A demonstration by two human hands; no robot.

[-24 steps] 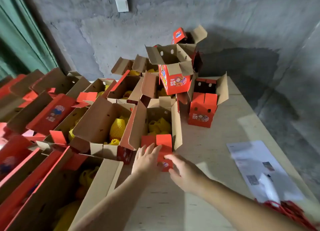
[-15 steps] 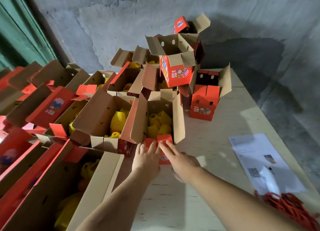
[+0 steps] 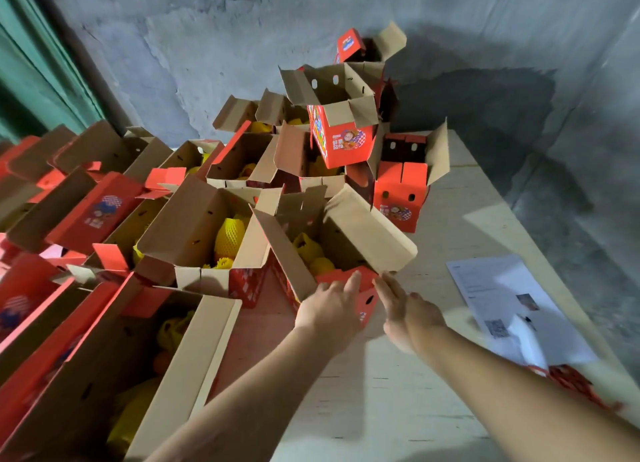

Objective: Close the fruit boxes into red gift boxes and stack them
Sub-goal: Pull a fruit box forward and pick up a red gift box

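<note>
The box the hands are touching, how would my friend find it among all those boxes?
Start at the pale table and follow both arms forward. The box sits at the near right edge of the crowd of open boxes, with yellow netted fruit inside. Only this one has the left hand and right hand at its red front flap.

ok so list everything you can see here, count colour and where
gift boxes: many, red outside and brown inside, flaps open, crowding the table's left and middle, some stacked at the back
fruit: several, in yellow net sleeves, inside the open boxes
table: one, pale wood
papers: a few, white, on the table's right
red bundle: one, near right edge, too blurred to tell
wall: grey concrete, behind
curtain: green, far left
left hand: on the nearest box's red front flap
right hand: fingers straight, at the same flap
</note>
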